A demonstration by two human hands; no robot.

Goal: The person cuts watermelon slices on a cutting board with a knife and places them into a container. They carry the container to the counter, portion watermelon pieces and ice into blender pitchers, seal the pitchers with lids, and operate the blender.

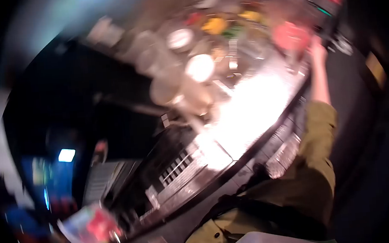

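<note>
My right hand (318,51) reaches far out at the upper right, at the end of an olive sleeve (319,127). It is beside a round red thing (291,36), possibly a cup or bowl, at the counter's edge. Motion blur smears the fingers, so I cannot make out whether they grip it. My left hand does not show anywhere in the picture.
A brightly lit counter (257,112) runs diagonally through the view. Pale round containers (167,89) and yellow items (215,25) crowd its far part. A dark slotted grate (176,167) lies nearer. A clear packet with red contents (95,230) shows at lower left.
</note>
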